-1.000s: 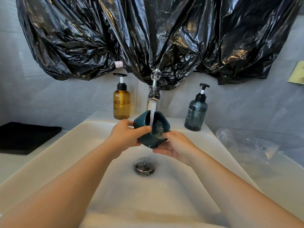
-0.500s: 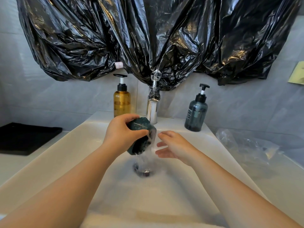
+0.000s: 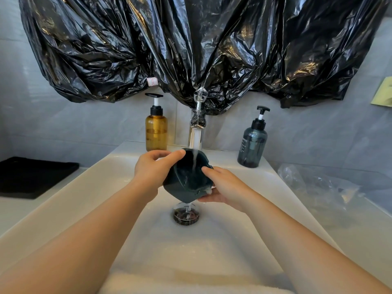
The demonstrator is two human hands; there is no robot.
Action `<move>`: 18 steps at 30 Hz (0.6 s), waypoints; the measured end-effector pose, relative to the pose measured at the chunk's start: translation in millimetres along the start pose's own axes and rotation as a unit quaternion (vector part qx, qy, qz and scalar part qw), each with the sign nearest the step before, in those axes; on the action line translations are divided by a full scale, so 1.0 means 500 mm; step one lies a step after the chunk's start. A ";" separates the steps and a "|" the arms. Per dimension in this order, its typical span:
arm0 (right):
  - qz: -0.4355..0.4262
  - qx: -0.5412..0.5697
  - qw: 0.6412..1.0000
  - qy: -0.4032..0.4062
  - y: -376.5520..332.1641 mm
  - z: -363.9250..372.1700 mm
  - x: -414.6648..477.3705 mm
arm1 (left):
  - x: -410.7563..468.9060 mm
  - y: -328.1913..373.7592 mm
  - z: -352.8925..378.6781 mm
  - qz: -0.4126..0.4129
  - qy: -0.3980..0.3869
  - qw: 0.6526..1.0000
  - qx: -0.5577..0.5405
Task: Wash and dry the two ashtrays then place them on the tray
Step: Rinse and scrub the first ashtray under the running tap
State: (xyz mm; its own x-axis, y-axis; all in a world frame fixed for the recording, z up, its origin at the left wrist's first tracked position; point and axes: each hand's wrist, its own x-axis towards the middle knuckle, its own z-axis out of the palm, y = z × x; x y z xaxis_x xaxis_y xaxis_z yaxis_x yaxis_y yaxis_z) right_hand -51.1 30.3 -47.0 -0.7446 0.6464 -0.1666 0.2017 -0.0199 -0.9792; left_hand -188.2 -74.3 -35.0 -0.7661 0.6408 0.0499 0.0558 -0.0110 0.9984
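Black tray (image 3: 31,177), cut off at the left edge; left hand (image 3: 152,168) and right hand (image 3: 224,187) both grip the teal ashtray (image 3: 186,179) under running water; second ashtray unseen, crumpled plastic (image 3: 318,187) indistinct

We're in bright, soft daylight here, with sharp glare streaks glinting off the black plastic sheet (image 3: 191,49) at twelve o'clock. Wide-angle bending curves the sink (image 3: 244,240) edges at four and eight o'clock, and our forearms at six o'clock look soft and smeared.

Amber bottle (image 3: 156,132) and blue bottle (image 3: 252,148) flank faucet (image 3: 196,132).
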 end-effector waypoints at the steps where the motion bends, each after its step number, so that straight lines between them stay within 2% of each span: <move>1: 0.000 0.016 1.000 -0.003 -0.001 0.001 -0.002 | -0.001 0.000 0.000 -0.005 -0.002 1.000 -0.001; 4: 0.001 0.056 0.998 0.003 0.001 0.008 -0.001 | 0.001 0.005 -0.002 -0.020 -0.015 1.000 0.009; 9: 0.010 0.122 0.990 0.071 -0.002 0.006 0.001 | -0.015 0.009 0.003 -0.116 -0.116 0.984 0.063; 11: 0.016 0.119 0.990 0.074 -0.005 0.003 0.000 | -0.019 0.010 0.006 -0.111 -0.106 0.986 0.060; 15: 0.047 0.023 0.997 0.057 -0.013 -0.003 -0.003 | -0.009 0.010 0.002 -0.084 -0.044 0.996 0.006; 18: 0.026 -0.015 0.998 0.050 -0.013 -0.004 -0.003 | -0.003 0.003 0.002 -0.023 -0.016 0.997 0.069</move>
State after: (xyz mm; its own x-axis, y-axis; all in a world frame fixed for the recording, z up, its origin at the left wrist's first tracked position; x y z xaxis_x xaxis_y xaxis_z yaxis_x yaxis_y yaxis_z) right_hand -49.8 31.1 -39.9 -0.6665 0.7174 -0.2029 0.2588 -0.0326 -0.9654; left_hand -186.5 -74.5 -33.8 -0.7497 0.6618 0.0013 0.1099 0.1226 0.9864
